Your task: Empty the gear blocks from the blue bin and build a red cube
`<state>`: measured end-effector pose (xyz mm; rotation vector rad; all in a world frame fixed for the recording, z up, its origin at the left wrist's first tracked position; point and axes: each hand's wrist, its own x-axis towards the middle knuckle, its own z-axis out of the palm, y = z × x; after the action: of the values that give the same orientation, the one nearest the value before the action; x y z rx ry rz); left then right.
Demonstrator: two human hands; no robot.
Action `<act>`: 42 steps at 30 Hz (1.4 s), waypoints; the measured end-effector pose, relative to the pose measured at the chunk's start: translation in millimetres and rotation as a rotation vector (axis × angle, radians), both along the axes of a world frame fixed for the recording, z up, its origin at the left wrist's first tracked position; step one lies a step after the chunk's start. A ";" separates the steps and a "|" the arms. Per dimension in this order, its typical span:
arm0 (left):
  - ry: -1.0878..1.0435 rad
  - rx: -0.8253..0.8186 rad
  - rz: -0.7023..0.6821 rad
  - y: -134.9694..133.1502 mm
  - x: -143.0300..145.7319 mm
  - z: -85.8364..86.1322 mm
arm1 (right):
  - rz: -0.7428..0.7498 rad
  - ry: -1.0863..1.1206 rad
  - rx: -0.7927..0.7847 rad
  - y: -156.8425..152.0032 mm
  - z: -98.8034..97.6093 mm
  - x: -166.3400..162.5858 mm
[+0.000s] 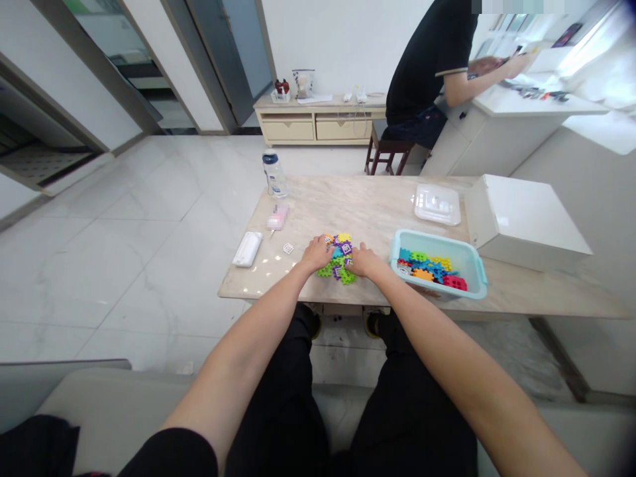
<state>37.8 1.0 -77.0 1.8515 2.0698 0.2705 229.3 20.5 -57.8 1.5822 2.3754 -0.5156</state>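
Note:
A cluster of interlocking plastic toy blocks [344, 252] in purple, green, yellow, teal and orange lies on the table in front of me. At its left side is my left hand [317, 254], with bent fingers pressed against the blocks. My right hand [364, 260] is closed on the right side of the same cluster. Both hands partly hide the blocks, so I cannot tell which pieces are joined. To the left of my left hand lies a small white square piece [288, 248].
A light-blue bin [477, 255] of assorted blocks stands to the right, beside a white box [529, 218]. Behind it is a clear plastic container [437, 204]. A water bottle [275, 175], pink item [277, 218] and white packet [247, 249] stand left. A person [422, 73] sits beyond the table [338, 199].

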 end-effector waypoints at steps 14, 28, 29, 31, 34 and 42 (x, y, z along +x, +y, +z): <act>0.045 -0.043 -0.090 -20.4 19.9 48.2 | 0.114 0.690 0.382 -48.7 61.4 113.7; 0.052 0.020 -0.188 6.3 64.7 45.0 | -0.084 0.327 0.183 8.0 5.3 203.4; 0.052 0.020 -0.183 6.4 63.8 46.3 | -0.060 0.320 0.137 10.3 1.0 204.6; 0.057 0.023 -0.169 7.2 59.2 48.2 | -0.014 0.305 0.091 14.8 -3.5 204.7; 0.054 0.016 -0.139 10.5 46.7 47.3 | 0.025 0.244 0.083 20.9 -5.7 202.4; 0.098 -0.011 -0.108 13.9 25.0 37.4 | 0.020 0.201 0.005 26.9 -8.2 202.0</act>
<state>62.7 15.0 -39.5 1.9988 2.0203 0.1435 431.4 47.4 -66.0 1.5741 2.5355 -0.6953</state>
